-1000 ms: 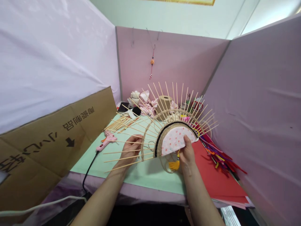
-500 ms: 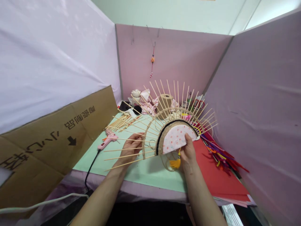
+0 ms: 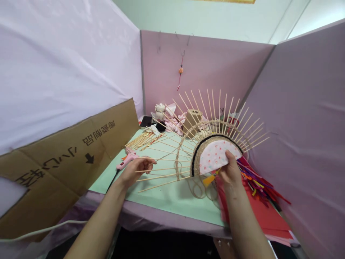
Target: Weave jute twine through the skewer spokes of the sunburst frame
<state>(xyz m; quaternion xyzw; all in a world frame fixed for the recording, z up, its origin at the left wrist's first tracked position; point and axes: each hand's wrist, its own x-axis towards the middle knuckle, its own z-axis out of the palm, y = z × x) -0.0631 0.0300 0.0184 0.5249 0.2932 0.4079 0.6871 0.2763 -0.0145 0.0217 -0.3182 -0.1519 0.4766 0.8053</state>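
My right hand grips the lower edge of a half-round fan piece, its thumb on the white dotted fabric. Black and tan bands edge the fabric, and thin wooden sticks radiate outward, with twine woven in an arc across them. A yellow tassel hangs beneath. My left hand is at the outer ends of the left sticks, fingers curled together; a thin cord seems to run from them, but the pinch is too small to make out. Loops of cord dangle below the fan.
A pink glue gun lies left of my left hand, near loose sticks. Behind stand a twine roll and a white jar. Red sheets and colourful pipe cleaners lie right. Cardboard borders the left.
The fan and my right hand have shifted right in view. My left hand has left the twine arc and moved left to the stick ends. The tassel has swung to a slant.
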